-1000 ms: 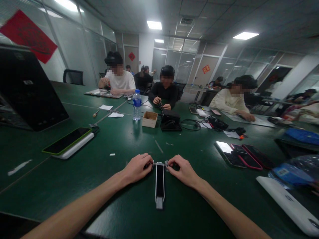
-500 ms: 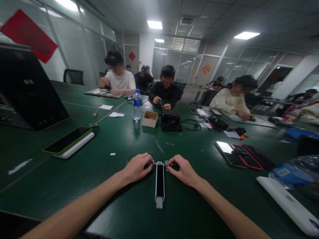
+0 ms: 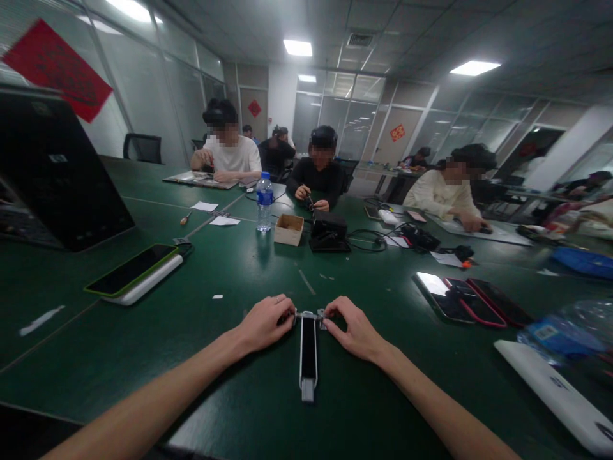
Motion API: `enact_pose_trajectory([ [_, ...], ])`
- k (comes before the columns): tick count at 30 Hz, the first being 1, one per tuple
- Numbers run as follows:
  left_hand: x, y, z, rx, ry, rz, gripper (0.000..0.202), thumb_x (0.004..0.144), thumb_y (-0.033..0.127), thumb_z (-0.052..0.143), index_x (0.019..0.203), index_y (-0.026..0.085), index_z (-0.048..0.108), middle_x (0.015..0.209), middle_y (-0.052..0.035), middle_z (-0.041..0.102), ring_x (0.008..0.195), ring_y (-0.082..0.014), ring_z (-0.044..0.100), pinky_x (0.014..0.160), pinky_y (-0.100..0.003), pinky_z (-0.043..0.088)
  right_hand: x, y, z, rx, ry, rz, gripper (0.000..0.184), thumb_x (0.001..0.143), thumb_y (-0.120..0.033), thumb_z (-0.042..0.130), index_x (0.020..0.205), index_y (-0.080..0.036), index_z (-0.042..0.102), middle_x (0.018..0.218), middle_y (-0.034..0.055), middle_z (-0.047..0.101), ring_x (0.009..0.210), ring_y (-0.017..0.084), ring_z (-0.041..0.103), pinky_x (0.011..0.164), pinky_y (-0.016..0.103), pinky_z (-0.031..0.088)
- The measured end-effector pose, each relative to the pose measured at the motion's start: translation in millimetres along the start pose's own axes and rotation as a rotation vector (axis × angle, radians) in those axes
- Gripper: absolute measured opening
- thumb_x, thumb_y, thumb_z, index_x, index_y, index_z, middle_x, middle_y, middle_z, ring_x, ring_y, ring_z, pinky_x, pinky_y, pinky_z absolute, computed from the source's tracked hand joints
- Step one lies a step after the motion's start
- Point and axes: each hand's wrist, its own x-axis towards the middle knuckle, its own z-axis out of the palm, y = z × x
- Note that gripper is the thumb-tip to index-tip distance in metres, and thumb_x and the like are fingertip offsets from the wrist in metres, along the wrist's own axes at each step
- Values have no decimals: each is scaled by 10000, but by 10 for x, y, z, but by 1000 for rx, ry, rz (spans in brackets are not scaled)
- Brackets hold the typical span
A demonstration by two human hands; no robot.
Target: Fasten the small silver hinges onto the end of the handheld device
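Observation:
A slim black device with a silver frame [image 3: 309, 351] lies lengthwise on the green table, a pale silver tip at its near end. Small metal pieces stick out sideways from its far end. My left hand [image 3: 268, 321] is closed, thumb and fingers pinching the metal piece on the left side. On the other side, my right hand [image 3: 349, 326] pinches a small metal bracket [image 3: 320, 318] between thumb and fingertips. Both forearms reach in from the near edge, and the fingers partly hide the metal pieces. I cannot tell exactly what the device is.
Ahead stand an open cardboard box [image 3: 288, 231], a water bottle [image 3: 264, 203] and a black device [image 3: 330, 231] with cables. Phones [image 3: 479, 300] and a white slab [image 3: 550, 390] lie right. A green-edged phone [image 3: 131, 271] rests left, near a dark computer [image 3: 62, 172]. Several people sit beyond.
Almost nothing differs. Both hands keep their pinch on the metal pieces, and the view has shifted very slightly.

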Motion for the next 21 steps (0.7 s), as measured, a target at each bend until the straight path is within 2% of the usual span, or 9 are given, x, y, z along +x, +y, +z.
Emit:
enact_pose_trajectory([
  [10, -4, -3, 0, -1, 1, -2, 111, 865, 216, 468, 898, 179, 567, 833, -18, 581, 718, -156, 552, 663, -263, 421, 2, 3, 12, -34, 27, -24, 93, 844, -202, 534, 902, -177, 603, 914, 59, 573, 863, 180, 530, 766, 334, 457],
  [16, -2, 0, -14, -4, -9, -8, 127, 874, 229, 462, 914, 180, 571, 836, -21, 577, 725, -161, 548, 667, -265, 420, 0, -37, 14, -116, 41, -2, 165, 888, -269, 486, 950, -185, 613, 940, 65, 584, 888, 184, 527, 790, 339, 445],
  [19, 3, 5, -29, -7, -24, -17, 142, 876, 226, 450, 913, 176, 577, 835, -27, 579, 726, -167, 550, 664, -271, 418, 53, 103, 0, -167, 147, 88, 236, 909, -325, 441, 1018, -180, 593, 1005, 77, 581, 949, 192, 521, 837, 346, 430],
  [21, 3, 3, -32, -19, -29, -19, 151, 875, 228, 441, 911, 176, 579, 841, -31, 583, 732, -170, 553, 666, -275, 421, 115, 308, -72, -259, 237, 206, 291, 922, -353, 393, 1032, -167, 588, 1039, 95, 575, 988, 208, 508, 869, 361, 410],
])
